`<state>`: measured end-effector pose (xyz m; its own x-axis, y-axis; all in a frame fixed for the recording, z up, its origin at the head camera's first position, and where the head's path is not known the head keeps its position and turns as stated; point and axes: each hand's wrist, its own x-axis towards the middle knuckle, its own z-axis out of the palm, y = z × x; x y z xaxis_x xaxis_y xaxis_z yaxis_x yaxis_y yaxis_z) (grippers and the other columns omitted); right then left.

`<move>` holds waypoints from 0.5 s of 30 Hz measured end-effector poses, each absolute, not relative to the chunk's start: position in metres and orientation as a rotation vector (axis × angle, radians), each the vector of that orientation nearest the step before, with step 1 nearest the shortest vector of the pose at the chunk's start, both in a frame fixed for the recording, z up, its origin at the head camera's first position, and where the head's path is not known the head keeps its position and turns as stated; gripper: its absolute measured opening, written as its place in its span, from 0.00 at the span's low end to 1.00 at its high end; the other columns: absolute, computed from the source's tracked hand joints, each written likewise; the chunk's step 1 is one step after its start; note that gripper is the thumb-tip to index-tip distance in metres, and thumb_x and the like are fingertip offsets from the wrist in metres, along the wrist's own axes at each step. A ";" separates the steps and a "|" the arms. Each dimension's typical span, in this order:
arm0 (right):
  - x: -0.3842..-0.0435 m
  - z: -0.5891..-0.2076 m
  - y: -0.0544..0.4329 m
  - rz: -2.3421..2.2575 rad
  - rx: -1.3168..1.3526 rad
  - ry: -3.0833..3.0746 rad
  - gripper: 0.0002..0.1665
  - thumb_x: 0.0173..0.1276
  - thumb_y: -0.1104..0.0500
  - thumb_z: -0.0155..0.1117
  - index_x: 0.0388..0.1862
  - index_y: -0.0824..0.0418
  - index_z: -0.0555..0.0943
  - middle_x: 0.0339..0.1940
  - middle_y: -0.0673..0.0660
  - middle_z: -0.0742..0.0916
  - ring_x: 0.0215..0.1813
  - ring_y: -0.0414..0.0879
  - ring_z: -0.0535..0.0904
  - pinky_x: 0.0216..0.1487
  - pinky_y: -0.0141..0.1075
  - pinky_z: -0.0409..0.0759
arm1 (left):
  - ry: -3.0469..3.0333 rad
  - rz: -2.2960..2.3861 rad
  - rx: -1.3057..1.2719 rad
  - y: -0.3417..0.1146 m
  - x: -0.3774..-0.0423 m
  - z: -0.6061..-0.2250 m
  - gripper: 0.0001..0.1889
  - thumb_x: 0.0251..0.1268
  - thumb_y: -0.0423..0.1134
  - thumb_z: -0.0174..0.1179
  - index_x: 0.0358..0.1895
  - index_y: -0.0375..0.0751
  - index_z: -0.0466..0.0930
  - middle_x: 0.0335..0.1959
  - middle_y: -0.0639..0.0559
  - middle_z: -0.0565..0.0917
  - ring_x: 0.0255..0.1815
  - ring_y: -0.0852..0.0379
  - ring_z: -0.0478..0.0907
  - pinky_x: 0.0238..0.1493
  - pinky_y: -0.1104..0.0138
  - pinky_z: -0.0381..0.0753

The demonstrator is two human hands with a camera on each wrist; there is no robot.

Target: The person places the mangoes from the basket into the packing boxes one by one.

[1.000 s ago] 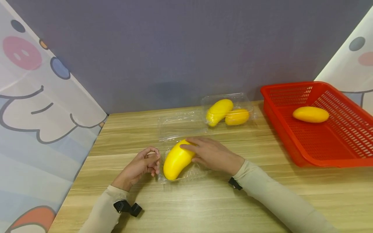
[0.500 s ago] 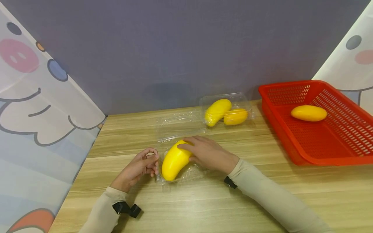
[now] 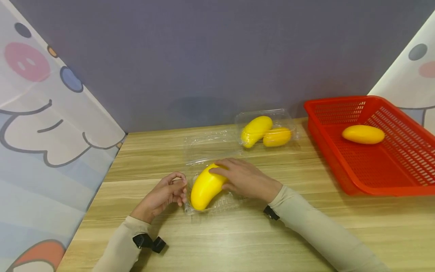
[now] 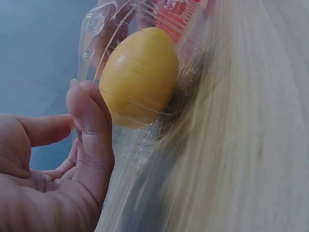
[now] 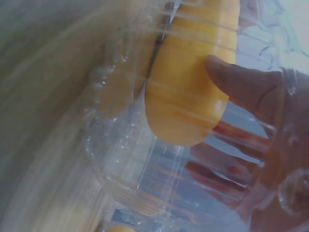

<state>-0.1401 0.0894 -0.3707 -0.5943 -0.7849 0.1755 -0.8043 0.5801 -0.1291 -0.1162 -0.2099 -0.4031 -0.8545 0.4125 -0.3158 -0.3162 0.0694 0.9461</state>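
A clear plastic clamshell box lies on the table with its lid folded back, away from the person. Inside the base a large yellow mango rests at a slant. My right hand holds the mango's upper end; in the right wrist view the thumb presses on its side and the other fingers show through the clear wall. My left hand pinches the box's left rim between thumb and fingers, and in the left wrist view the mango shows through the plastic beside it.
Behind to the right, a second clear box contains two yellow mangoes. A red slotted basket stands at the right with one yellow mango in it. The grey panel closes off the table's back edge.
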 end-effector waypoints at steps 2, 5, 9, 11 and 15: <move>-0.140 -0.371 0.090 0.288 1.363 -2.703 0.34 0.68 0.48 0.68 0.71 0.48 0.70 0.73 0.56 0.74 0.71 0.54 0.72 0.71 0.49 0.71 | 1.837 1.838 0.099 -0.210 -0.116 -0.403 0.10 0.79 0.38 0.48 0.52 0.35 0.64 0.27 0.55 0.79 0.23 0.60 0.82 0.25 0.70 0.81; -0.140 -0.371 0.090 0.274 1.368 -2.700 0.34 0.68 0.48 0.68 0.71 0.48 0.70 0.73 0.55 0.73 0.71 0.54 0.72 0.71 0.49 0.71 | 1.839 1.834 0.097 -0.210 -0.116 -0.403 0.11 0.79 0.39 0.48 0.53 0.35 0.64 0.27 0.56 0.79 0.24 0.59 0.82 0.25 0.70 0.81; -0.140 -0.371 0.090 0.276 1.373 -2.688 0.34 0.68 0.48 0.68 0.71 0.48 0.70 0.73 0.55 0.73 0.71 0.53 0.72 0.71 0.49 0.72 | 1.839 1.829 0.090 -0.211 -0.116 -0.404 0.12 0.79 0.40 0.49 0.53 0.35 0.63 0.27 0.56 0.79 0.24 0.59 0.82 0.25 0.69 0.81; -0.140 -0.372 0.091 0.279 1.375 -2.679 0.34 0.68 0.49 0.68 0.71 0.48 0.71 0.73 0.55 0.73 0.71 0.53 0.72 0.71 0.49 0.72 | 1.840 1.829 0.087 -0.210 -0.116 -0.404 0.12 0.79 0.40 0.50 0.53 0.35 0.63 0.27 0.56 0.79 0.24 0.59 0.82 0.25 0.70 0.81; -0.140 -0.373 0.091 0.284 1.376 -2.666 0.34 0.67 0.49 0.69 0.71 0.49 0.71 0.73 0.55 0.74 0.71 0.54 0.72 0.71 0.50 0.72 | 1.841 1.828 0.084 -0.209 -0.117 -0.402 0.11 0.79 0.39 0.49 0.52 0.36 0.63 0.26 0.56 0.79 0.24 0.59 0.82 0.25 0.70 0.81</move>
<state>-0.1395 0.0907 -0.3726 -0.5767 -0.7924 0.1988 -0.8165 0.5672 -0.1077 -0.1166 -0.2093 -0.4024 -0.8528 0.4083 -0.3257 -0.3228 0.0782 0.9432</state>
